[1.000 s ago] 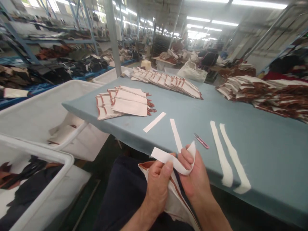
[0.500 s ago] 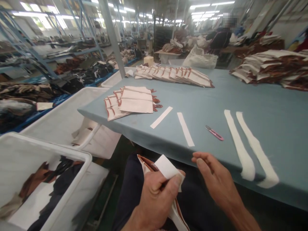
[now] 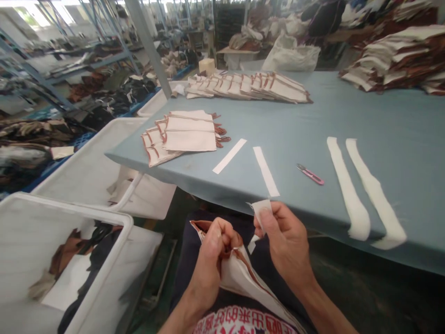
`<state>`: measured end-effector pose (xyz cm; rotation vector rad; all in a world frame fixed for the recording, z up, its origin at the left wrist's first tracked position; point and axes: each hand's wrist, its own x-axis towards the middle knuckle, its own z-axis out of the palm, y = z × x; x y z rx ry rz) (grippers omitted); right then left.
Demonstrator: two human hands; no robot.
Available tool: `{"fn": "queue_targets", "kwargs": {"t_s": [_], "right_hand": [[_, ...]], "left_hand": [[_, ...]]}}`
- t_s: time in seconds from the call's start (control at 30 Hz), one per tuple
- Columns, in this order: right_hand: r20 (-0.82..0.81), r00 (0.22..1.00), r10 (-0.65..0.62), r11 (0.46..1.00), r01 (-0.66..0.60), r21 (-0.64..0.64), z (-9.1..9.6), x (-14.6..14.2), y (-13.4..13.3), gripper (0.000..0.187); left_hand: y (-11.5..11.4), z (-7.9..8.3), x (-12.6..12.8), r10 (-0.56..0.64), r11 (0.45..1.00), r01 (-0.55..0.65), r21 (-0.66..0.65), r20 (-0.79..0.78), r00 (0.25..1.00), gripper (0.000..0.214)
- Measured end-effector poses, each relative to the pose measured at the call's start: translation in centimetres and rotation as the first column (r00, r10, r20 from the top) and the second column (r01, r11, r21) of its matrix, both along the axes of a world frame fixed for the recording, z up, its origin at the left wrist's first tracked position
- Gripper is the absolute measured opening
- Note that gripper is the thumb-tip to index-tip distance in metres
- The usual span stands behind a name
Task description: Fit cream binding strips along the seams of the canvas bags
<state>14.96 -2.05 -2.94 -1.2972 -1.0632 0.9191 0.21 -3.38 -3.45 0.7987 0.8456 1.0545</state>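
Note:
My left hand is closed on the edge of a cream fabric pouch with brown trim and lining, which lies over my lap with its mouth partly open. Between thumb and fingers, my right hand pinches a short white strip; its lower end hangs below the fingers, just right of the pouch. On the table in front lie two white paper-like strips, a slanted one and a steeper one. Pink-handled thread snips rest to their right.
Two long cream strips droop over the edge of the blue-green table. Stacked pouches lie at the near left and in a back row. A taller pile is far right. White bins holding scraps stand left.
The white strip has passed from my left hand to my right, which was empty. My left hand keeps hold of the pouch. The view has tilted downward.

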Motion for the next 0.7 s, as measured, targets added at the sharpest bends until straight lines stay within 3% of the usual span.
{"fn": "queue_targets", "kwargs": {"t_s": [0.07, 0.17, 0.33, 0.5, 0.6, 0.7], "right_hand": [[-0.073, 0.997, 0.029, 0.995, -0.036, -0.092, -1.8, -0.2, -0.6, 0.036], [-0.095, 0.995, 0.041, 0.977, -0.06, -0.203, -4.2, -1.2, -1.8, 0.038], [-0.085, 0.994, 0.061, 0.965, -0.081, -0.25, -5.8, -1.8, -2.7, 0.041], [-0.184, 0.972, 0.143, 0.939, -0.192, -0.284, -5.1, -0.7, -2.3, 0.04], [-0.165, 0.956, 0.241, 0.912, -0.281, -0.297, -3.7, 0.2, -2.4, 0.037], [0.025, 0.941, 0.336, 0.911, -0.318, -0.264, -1.5, 1.2, -2.3, 0.031]], "left_hand": [[0.1, -0.7, -0.6, -0.03, 0.999, 0.03, 0.022, -0.008, 1.0, 0.048], [0.3, -1.3, -1.8, -0.107, 0.983, 0.134, 0.124, -0.199, 0.974, 0.042], [0.9, -0.7, -3.4, -0.199, 0.936, 0.309, 0.171, -0.468, 0.861, 0.034], [1.8, 0.1, -4.4, -0.283, 0.896, 0.437, 0.076, -0.66, 0.696, 0.032], [2.2, 0.1, -4.5, -0.31, 0.909, 0.415, 0.045, -0.594, 0.743, 0.035], [2.6, 0.4, -4.0, -0.32, 0.918, 0.395, 0.039, -0.518, 0.794, 0.038]]}}
